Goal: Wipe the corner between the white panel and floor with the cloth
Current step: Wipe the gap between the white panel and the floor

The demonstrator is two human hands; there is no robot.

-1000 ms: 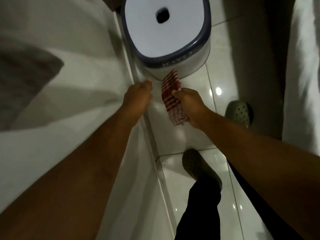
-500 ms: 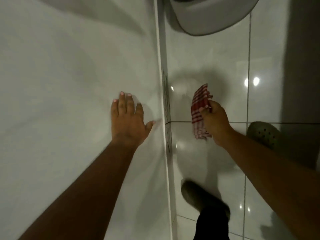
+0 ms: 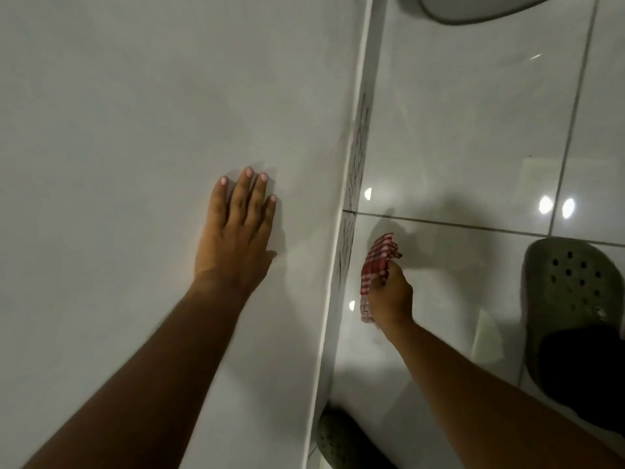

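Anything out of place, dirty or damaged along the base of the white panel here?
One thing: dark scribble-like marks run along the strip where the white panel meets the floor; dirt or cracks, I cannot tell. The right hand holds the checked cloth beside them; the left hand lies flat on the panel.

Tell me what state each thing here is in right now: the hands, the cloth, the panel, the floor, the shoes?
left hand: open, flat on the panel
right hand: closed on the cloth
cloth: bunched, near the corner, contact unclear
white panel: upright, plain
floor: glossy tiles, reflecting lights
shoes: worn, standing on the floor
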